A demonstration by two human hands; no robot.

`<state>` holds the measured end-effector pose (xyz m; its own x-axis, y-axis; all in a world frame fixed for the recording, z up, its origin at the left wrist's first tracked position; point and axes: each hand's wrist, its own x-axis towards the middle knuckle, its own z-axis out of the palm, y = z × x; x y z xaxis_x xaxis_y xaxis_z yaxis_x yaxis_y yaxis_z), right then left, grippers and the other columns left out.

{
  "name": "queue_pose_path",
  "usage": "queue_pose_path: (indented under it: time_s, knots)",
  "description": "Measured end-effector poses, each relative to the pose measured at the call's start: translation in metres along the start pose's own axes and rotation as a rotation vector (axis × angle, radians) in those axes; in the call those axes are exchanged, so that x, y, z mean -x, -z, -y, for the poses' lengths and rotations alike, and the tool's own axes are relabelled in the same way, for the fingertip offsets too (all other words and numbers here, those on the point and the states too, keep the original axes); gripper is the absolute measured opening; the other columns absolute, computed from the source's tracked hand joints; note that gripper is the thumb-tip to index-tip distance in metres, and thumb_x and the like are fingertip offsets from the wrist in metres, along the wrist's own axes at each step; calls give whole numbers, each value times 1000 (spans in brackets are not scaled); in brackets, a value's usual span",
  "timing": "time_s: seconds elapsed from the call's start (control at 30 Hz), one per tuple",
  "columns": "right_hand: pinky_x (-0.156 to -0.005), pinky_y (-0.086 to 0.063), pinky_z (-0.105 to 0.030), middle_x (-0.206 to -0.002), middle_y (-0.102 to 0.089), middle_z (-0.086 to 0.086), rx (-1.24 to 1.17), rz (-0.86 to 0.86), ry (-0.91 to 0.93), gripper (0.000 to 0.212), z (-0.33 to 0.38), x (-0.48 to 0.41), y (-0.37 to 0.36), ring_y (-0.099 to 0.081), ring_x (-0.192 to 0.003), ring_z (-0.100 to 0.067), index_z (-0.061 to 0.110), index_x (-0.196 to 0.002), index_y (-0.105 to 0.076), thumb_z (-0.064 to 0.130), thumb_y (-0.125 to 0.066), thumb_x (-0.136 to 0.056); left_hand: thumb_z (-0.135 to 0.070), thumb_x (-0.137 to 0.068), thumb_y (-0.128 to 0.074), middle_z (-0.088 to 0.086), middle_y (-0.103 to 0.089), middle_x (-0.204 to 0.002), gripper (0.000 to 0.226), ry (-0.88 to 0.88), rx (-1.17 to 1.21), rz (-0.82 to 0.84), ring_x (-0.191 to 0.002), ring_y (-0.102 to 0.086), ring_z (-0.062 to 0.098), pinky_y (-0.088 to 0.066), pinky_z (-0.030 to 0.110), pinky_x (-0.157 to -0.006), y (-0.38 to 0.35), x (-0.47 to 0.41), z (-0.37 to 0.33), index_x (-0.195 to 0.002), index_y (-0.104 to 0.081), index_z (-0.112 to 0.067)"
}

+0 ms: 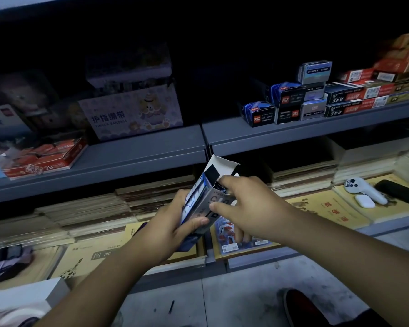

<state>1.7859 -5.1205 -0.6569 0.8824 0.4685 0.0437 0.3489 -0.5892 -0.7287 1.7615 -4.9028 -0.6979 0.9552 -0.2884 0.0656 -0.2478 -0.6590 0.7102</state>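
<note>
A tall white, blue and black carton (207, 199) is tilted in front of the lower shelf, its top flap (220, 165) standing open. My left hand (172, 220) grips the carton from the left and below, thumb across its front face. My right hand (243, 204) reaches in from the right, with fingertips at the open mouth of the carton and the thumb on its side. What the fingertips touch inside is hidden.
A grey shelf (293, 133) above carries small blue, black and red stationery boxes (291, 100) at right and a finger-bandage box (132, 112) at left. Stacks of exercise books (326, 208) fill the bottom shelf, with a white earbud case (365, 201). A dark shoe (300, 308) rests on the floor.
</note>
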Motion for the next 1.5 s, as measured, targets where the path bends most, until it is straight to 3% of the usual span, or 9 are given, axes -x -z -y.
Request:
queue_pose_path:
  time_s: [0.13, 0.3, 0.5, 0.67, 0.8, 0.93, 1.1, 1.27, 1.5]
  knots:
    - [-43, -55, -30, -91, -71, -5, 42, -98, 44, 13, 2, -1, 0, -64, -40, -15, 16, -105, -65, 25, -68, -96, -51, -94, -59, -39, -58, -112, 41, -20, 21, -12, -108, -61, -7, -52, 13, -84, 0, -1, -5, -129, -39, -47]
    - [-53, -58, -36, -98, -70, 0, 171, -98, 54, 27, 2, -2, -1, -62, -51, -10, 25, -107, -47, 43, -65, -97, -53, -94, -59, -39, -57, -112, 43, -15, -6, -15, -105, -62, -5, -57, 27, -88, 3, 1, -3, -131, -38, -48]
    - [-69, -55, -36, -81, -68, 9, 228, -185, 156, 22, 2, -3, 4, -62, -75, -7, 25, -90, -73, 48, -73, -89, -53, -94, -58, -39, -57, -109, 37, -11, -20, -13, -101, -61, -5, -49, 18, -77, 5, 3, -6, -125, -41, -44]
    - [-79, -55, -40, -101, -63, 7, 344, -136, 273, 33, -2, -6, 11, -62, -92, -15, 25, -115, -71, 48, -65, -93, -54, -89, -58, -39, -59, -110, 43, -7, 35, -33, -104, -62, -6, -51, 12, -79, 8, 5, -8, -127, -42, -44]
    - [-61, -43, -20, -94, -59, 23, 366, -225, 382, 32, -8, -1, 24, -56, -83, 13, 24, -122, -70, 37, -72, -93, -53, -89, -59, -37, -60, -115, 43, 4, 73, -65, -108, -62, -10, -54, 16, -86, 9, 4, -11, -129, -42, -48]
    - [-59, -29, -9, -122, -67, 14, 432, -204, 362, 74, -9, -2, 23, -50, -69, 21, 40, -156, -29, 44, -69, -94, -56, -89, -59, -32, -62, -119, 46, 17, 86, -77, -112, -63, -6, -57, 28, -93, 10, 5, -11, -132, -42, -49]
    - [-69, -51, -28, -129, -68, 5, 368, -117, 303, 89, -10, -6, 22, -59, -55, -4, 47, -158, -3, 46, -66, -95, -51, -91, -62, -29, -63, -119, 46, 21, 90, -71, -112, -64, -3, -58, 35, -96, 9, 6, -8, -133, -44, -43]
    - [-67, -53, -32, -89, -51, 47, 291, -153, 363, 66, -15, -6, 18, -63, -67, -8, 32, -153, -34, 35, -68, -96, -55, -91, -61, -25, -65, -123, 46, 20, 145, -80, -115, -65, 1, -57, 40, -98, 6, 4, -8, -133, -45, -48]
    - [-70, -53, -35, -109, -54, 18, 211, -284, 366, 42, -15, -7, 16, -58, -67, -12, 26, -134, -61, 36, -69, -94, -52, -91, -63, -23, -66, -123, 46, 33, 158, -83, -116, -65, 2, -58, 41, -98, 4, 4, -8, -134, -45, -48]
